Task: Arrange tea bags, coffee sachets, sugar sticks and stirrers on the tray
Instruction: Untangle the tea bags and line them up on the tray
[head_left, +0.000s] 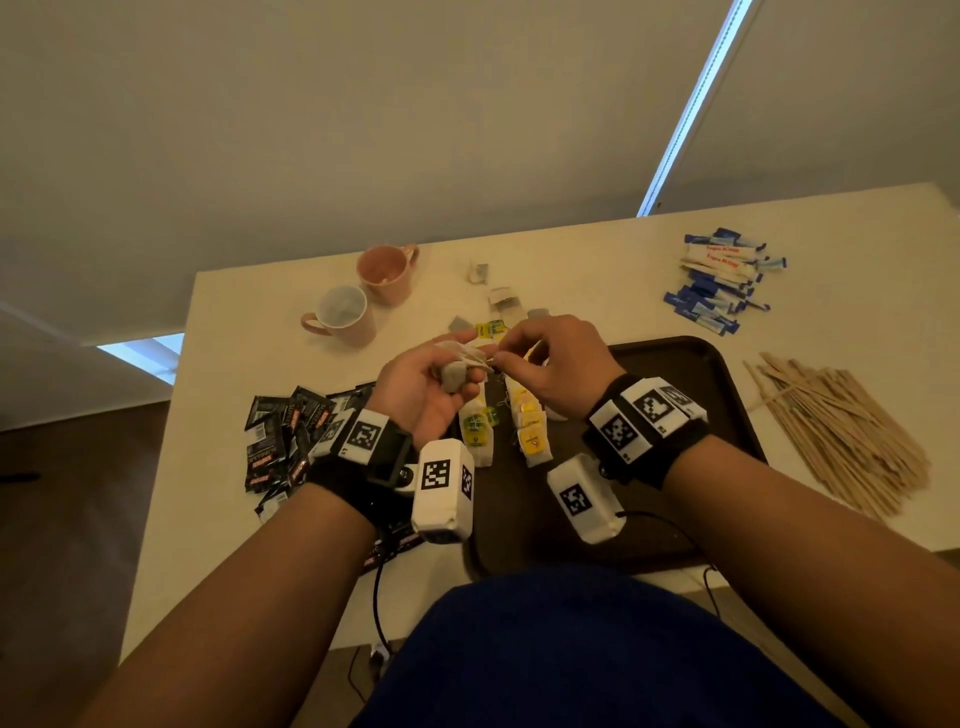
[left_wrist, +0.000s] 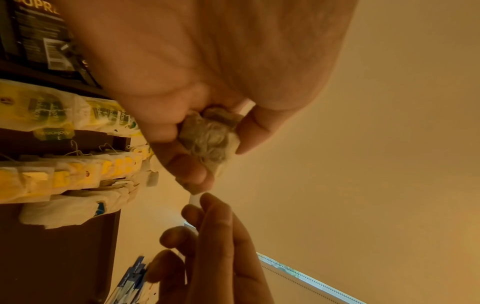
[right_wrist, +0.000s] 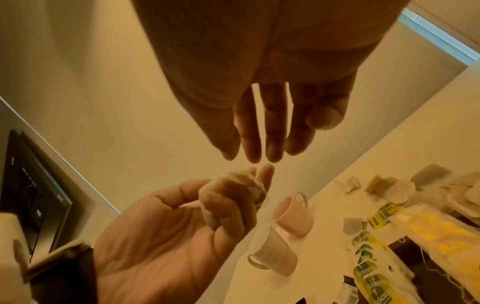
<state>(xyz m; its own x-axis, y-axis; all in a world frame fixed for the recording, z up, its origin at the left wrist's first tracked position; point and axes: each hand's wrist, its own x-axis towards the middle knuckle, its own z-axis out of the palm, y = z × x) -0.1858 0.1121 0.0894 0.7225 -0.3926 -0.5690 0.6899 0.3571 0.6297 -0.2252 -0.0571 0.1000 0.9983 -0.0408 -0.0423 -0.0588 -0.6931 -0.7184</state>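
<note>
Two hands above tray (head_left: 717, 395); left hand (head_left: 426, 395) grips tea bags (head_left: 457, 371).

1. Tea bags (head_left: 477, 423): two rows on tray (head_left: 711, 395), green-tagged left, yellow-tagged (head_left: 531, 426) right; one crumpled bag (head_left: 454, 375) held above.
2. Coffee sachets (head_left: 283, 431): black pile left of tray.
3. Sugar sticks (head_left: 724, 280): blue/white heap, far right.
4. Stirrers (head_left: 836, 431): wooden pile right of tray.

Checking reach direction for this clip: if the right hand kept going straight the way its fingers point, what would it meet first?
Most likely the tea bag held in the left hand: the right hand points left at it, fingertips almost touching. Whether they already touch is unclear.
</note>
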